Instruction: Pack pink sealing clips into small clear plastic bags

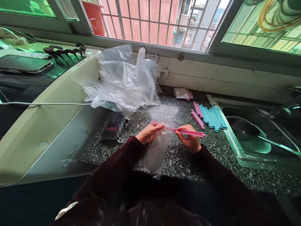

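My left hand (150, 133) pinches one end of a pink bag sealing clip (191, 133) together with the top of a clear plastic bag (156, 153). The bag hangs down below the clip, and its contents, if any, cannot be made out. On the clip's right part, my right hand (190, 142) is closed with thumb and fingers. The clip lies slantwise across the bag's top edge, its right end sticking out past my right hand. To the right on the counter, several pink clips (198, 119) lie beside a row of blue clips (213, 117).
Crumpled clear plastic bags (127, 81) pile up at the back left, near a wall socket (162, 73). A blurred dark object (113, 127) sits left of my hands. A small clear packet (181, 93) lies by the wall. The sink (235, 150) holds a strainer and pan at right.
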{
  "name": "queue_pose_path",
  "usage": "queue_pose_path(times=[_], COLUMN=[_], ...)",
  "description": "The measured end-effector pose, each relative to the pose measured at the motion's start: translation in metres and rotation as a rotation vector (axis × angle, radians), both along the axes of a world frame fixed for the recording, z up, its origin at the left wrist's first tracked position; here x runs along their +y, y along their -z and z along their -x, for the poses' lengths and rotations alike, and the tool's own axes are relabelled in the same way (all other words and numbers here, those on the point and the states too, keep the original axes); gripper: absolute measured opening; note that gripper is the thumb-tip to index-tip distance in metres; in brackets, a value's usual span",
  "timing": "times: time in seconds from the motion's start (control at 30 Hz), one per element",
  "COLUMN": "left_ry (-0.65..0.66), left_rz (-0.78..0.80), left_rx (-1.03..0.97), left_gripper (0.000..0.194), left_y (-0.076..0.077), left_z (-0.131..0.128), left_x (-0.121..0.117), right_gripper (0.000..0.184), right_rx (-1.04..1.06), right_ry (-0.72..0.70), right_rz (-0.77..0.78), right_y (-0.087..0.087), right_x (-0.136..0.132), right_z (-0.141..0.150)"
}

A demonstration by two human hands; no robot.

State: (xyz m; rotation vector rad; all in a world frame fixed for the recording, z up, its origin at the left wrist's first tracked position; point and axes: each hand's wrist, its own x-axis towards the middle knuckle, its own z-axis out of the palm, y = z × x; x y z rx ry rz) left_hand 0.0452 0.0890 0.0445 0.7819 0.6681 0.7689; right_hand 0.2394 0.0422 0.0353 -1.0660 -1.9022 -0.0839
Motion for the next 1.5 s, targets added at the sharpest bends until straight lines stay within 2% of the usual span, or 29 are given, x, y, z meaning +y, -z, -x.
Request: queue_pose_path(times=[0.33,0.6,0.93,1.5], left_ry=[-0.079,-0.176,-0.099,-0.037], left_rz=[0.019,0.03,-0.001,-0.117], left_rx=[0.022,-0.019,0.066,0.087], left_gripper=[0.031,0.033,0.03,0.032], left_y=[0.004,0.003,0.001,0.004], left_z=[-0.003,-0.003,-0.005,-0.005], left_x=[0.001,0.003,-0.002,-0.003], right_gripper=[0.004,0.017,0.016,0.018], right_rx=[-0.02,-0.036,-0.058,0.0], right_ry=[-0.02,-0.008,-0.029,-0.028], right_rz=[0.029,-0.089,-0.149,-0.105], right_y=[0.003,-0.005,-0.008,-0.003], right_x=[0.001,-0.002,-0.006,-0.005], right_z=[-0.001,-0.007,-0.002,0.004])
